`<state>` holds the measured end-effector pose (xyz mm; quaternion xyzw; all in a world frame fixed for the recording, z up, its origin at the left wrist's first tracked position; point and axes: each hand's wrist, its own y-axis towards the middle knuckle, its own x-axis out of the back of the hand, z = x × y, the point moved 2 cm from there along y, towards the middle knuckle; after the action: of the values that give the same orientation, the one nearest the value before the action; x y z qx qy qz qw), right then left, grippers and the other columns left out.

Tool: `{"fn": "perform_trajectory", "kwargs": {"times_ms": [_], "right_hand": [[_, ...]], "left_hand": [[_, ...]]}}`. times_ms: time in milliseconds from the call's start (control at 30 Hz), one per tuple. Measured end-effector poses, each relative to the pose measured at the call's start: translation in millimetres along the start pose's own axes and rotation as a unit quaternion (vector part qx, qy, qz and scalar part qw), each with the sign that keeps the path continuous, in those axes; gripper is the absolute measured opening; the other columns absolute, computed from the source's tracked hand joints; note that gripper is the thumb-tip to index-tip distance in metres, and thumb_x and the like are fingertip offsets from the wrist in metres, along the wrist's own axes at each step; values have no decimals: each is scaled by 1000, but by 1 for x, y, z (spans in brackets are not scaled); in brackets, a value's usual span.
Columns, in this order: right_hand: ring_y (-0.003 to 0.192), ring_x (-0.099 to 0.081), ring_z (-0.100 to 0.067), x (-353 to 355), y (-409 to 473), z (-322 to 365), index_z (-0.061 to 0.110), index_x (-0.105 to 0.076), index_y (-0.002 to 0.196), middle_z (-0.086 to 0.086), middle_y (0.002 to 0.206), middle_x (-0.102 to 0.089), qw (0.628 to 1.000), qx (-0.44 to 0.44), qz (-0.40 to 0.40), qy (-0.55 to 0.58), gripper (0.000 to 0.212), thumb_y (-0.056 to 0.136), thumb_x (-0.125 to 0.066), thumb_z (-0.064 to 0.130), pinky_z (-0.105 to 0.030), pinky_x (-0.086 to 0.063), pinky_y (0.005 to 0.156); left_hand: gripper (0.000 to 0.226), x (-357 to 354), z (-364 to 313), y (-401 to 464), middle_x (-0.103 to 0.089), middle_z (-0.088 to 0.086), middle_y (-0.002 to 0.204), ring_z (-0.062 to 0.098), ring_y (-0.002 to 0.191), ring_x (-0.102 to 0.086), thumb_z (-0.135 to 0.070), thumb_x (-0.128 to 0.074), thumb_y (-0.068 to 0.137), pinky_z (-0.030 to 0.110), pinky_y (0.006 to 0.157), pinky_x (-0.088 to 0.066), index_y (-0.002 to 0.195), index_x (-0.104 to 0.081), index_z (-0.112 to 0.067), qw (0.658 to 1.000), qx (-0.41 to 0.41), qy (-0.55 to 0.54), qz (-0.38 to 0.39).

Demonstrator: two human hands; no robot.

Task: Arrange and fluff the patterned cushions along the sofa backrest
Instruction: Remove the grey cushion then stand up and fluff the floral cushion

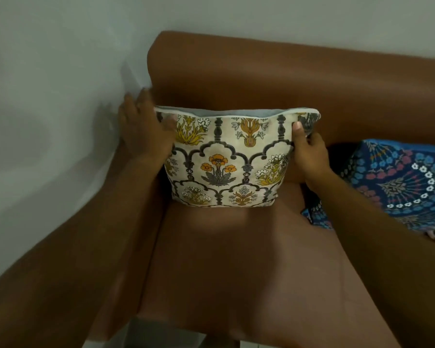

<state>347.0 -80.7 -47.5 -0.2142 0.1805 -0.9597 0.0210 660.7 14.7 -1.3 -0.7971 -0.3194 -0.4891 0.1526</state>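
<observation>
A cream cushion (pixel 226 159) printed with orange and yellow flowers and grey arches stands upright on the brown sofa seat (pixel 236 259), leaning against the backrest (pixel 286 81) in the left corner. My left hand (pixel 143 126) lies blurred against the cushion's left edge, fingers spread. My right hand (pixel 309 149) pinches the cushion's upper right corner, thumb on the front. A blue cushion (pixel 402 182) with a floral mandala print lies tilted on the seat to the right, apart from my hands.
The sofa's left armrest (pixel 126 222) runs along a pale wall (pixel 48 96). The wall also rises behind the backrest. A strip of light floor (pixel 161 337) shows under the seat's front edge.
</observation>
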Motion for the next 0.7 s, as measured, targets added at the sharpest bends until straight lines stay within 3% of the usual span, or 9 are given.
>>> {"fn": "perform_trajectory", "kwargs": {"times_ms": [100, 167, 267, 333, 367, 433, 500, 567, 700], "right_hand": [[121, -54, -14, -7, -18, -28, 23, -43, 146, 2, 138, -55, 998, 10, 22, 60, 70, 93, -46, 68, -34, -44, 98], [130, -45, -12, -14, -27, -56, 23, -30, 155, -1, 151, -45, 997, 10, 36, 63, 73, 95, -47, 62, -29, -38, 100], [135, -44, -10, -32, -31, -91, 26, -25, 156, 4, 151, -47, 996, 37, 82, 6, 91, 84, -60, 70, -24, -36, 111], [114, -53, 9, -50, -29, -95, 20, -45, 139, 16, 122, -59, 992, 82, 92, -14, 63, 88, -72, 45, 2, -35, 91], [106, -54, 16, -60, -25, -90, 24, -48, 129, 22, 114, -56, 992, 90, 89, 5, 48, 89, -74, 30, 7, -33, 82], [107, -54, 19, -81, -17, -84, 35, -50, 120, 29, 115, -53, 991, 106, 65, 48, 38, 89, -72, 30, 0, -38, 88], [112, -58, 7, -94, -12, -79, 39, -55, 123, 24, 116, -59, 992, 108, 37, 58, 37, 89, -69, 45, -16, -43, 98], [108, -62, -4, -87, -9, -63, 31, -61, 122, 19, 109, -64, 990, 134, -38, 35, 44, 86, -66, 57, -26, -47, 94], [85, -61, -22, -43, -2, 5, 21, -53, 89, 0, 87, -62, 950, 261, -163, -50, 49, 83, -55, 70, -38, -47, 72]], "left_hand": [[106, -17, -19, -21, -14, 23, 166, 42, 154, -5, -84, -45, 80, 56, 122, -2, 157, -25, -15, 962, -230, 129, 63], [125, -33, -19, -21, -20, 21, 165, 41, 154, -8, -99, -36, 64, 59, 122, 2, 157, -26, -15, 927, -288, 198, 132], [134, -44, -12, -3, -51, 18, 144, 40, 139, -40, -106, -41, 47, 61, 121, -9, 142, -44, -12, 914, -308, 227, 134], [131, -50, -5, 8, -60, 17, 123, 38, 118, -54, -108, -41, 41, 59, 115, -26, 126, -53, -9, 911, -316, 234, 120], [127, -51, -3, 12, -62, 16, 113, 37, 108, -57, -108, -40, 39, 56, 108, -36, 116, -54, -8, 911, -316, 234, 122], [113, -54, 1, 17, -62, 11, 93, 34, 92, -60, -108, -42, 36, 50, 92, -46, 95, -51, -12, 920, -301, 212, 133], [106, -53, 4, 23, -62, 6, 85, 32, 85, -64, -107, -46, 33, 49, 87, -50, 87, -49, -15, 939, -265, 168, 142], [114, -49, 12, 28, -68, 9, 94, 33, 90, -66, -106, -48, 29, 51, 88, -51, 95, -55, -14, 963, -212, 103, 132], [131, -53, 36, 17, -67, 13, 120, 32, 114, -62, -103, -54, 32, 48, 97, -51, 125, -55, -10, 986, -117, -24, 118]]}}
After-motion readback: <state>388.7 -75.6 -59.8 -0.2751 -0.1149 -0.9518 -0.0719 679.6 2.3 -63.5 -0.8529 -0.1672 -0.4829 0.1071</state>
